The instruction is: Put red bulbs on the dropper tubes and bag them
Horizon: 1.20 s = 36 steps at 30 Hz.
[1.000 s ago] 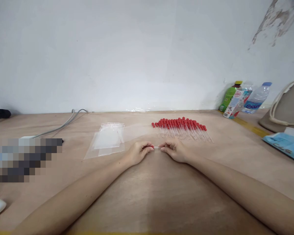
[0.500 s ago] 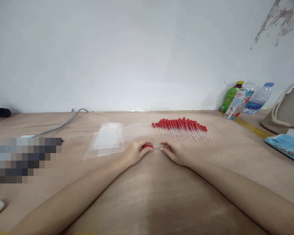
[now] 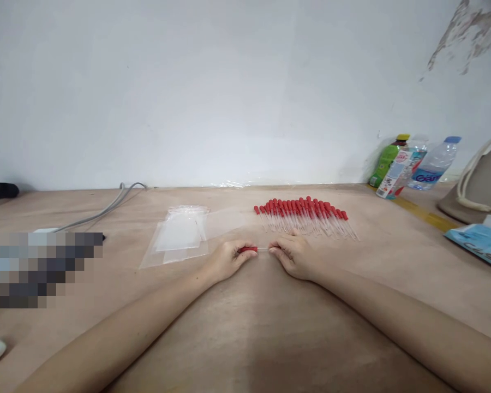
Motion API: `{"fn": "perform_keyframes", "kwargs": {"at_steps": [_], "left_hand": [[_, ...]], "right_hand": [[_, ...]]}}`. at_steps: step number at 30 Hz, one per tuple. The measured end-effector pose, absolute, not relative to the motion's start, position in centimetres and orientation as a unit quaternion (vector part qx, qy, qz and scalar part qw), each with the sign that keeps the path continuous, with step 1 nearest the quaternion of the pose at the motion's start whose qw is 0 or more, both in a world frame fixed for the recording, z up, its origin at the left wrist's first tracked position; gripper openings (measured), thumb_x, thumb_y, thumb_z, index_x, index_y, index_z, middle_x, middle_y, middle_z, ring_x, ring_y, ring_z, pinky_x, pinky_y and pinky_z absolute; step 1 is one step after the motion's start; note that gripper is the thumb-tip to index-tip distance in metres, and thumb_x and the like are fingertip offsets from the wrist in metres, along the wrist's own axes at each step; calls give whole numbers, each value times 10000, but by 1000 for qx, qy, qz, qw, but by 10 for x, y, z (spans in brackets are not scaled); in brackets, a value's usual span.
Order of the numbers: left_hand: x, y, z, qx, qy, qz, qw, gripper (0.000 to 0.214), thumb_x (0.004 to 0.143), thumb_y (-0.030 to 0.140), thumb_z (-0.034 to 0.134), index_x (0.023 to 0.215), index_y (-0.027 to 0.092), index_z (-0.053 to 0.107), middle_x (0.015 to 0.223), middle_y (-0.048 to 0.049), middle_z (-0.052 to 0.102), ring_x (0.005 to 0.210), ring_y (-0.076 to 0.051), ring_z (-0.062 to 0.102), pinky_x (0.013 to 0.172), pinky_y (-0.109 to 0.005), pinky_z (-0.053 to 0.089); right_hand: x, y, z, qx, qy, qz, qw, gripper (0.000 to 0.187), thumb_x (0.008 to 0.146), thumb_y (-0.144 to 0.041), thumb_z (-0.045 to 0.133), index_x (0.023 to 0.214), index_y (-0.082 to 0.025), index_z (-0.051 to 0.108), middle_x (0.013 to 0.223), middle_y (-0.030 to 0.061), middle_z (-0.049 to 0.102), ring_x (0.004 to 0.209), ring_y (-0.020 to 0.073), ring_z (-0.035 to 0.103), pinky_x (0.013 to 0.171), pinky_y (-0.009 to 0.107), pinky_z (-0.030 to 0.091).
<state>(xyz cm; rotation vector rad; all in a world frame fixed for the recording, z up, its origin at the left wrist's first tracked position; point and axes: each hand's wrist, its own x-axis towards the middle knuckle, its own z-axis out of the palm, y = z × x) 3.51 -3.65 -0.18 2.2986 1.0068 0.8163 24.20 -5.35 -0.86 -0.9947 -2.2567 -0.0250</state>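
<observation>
Between my two hands a dropper (image 3: 262,249) with a red rubber bulb and a thin clear tube lies level, just above or on the table. My left hand (image 3: 232,257) is closed on its red bulb end. The fingers of my right hand (image 3: 291,254) pinch the clear tube, hiding its tip. Just beyond my right hand a row of red-bulbed droppers (image 3: 303,210) is spread out, bulbs toward the wall and tubes toward me. Past my left hand lies a stack of clear plastic zip bags (image 3: 178,232).
At the back right stand a green bottle (image 3: 387,161), a carton (image 3: 399,174) and a clear water bottle (image 3: 436,164). A blue packet (image 3: 478,245) and a beige bag (image 3: 480,183) are at the right. A grey cable (image 3: 102,211) and a pixelated object (image 3: 47,270) lie left.
My right hand has closed its fingers round the dropper's tube, which earlier showed more loosely between the hands. My left hand keeps hold of the red bulb; the view has shifted slightly.
</observation>
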Motion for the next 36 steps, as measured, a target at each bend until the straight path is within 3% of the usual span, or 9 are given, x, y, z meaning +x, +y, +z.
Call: {"fn": "perform_keyframes", "kwargs": {"at_steps": [9,16,22,26,30,36], "left_hand": [[36,-36,-6,856,362,290,227,207,804,320,496,901,182,617,855,-5,663,757,-133,601,682,-227,462],[34,-34,-8,869,353,279,207,211,819,316,479,921,190,613,864,-4,663,763,-129,601,684,-227,461],[31,-30,-3,896,301,306,117,192,839,295,451,905,197,602,841,-11,644,771,-133,577,709,-248,448],[25,-22,1,892,326,312,5,230,824,329,466,968,184,574,935,-51,609,898,-177,536,818,-314,413],[15,-10,-2,841,444,285,-123,376,809,407,457,1078,154,525,1148,-124,516,1097,-263,424,930,-423,315],[9,-4,-7,827,525,175,-99,500,844,503,291,1162,160,467,1272,-142,421,1221,-295,297,987,-509,177]], "right_hand": [[237,-50,-12,-388,-873,-41,292,258,860,-225,343,760,-151,569,652,24,616,552,117,458,674,298,256],[232,-50,-10,-422,-871,5,250,268,858,-220,339,675,-160,525,582,4,576,508,103,412,694,285,279],[231,-57,4,-421,-873,40,243,255,863,-220,335,731,-169,548,640,8,589,572,108,462,711,282,309],[237,-61,18,-443,-858,106,238,185,807,-191,411,789,-177,594,742,27,626,659,124,524,627,240,341],[245,-46,28,-555,-768,139,286,179,769,-265,453,711,-177,599,703,25,633,624,129,544,546,224,343],[227,4,27,-684,-672,11,283,267,765,-342,441,593,-184,570,656,45,633,663,185,562,662,318,320]]}}
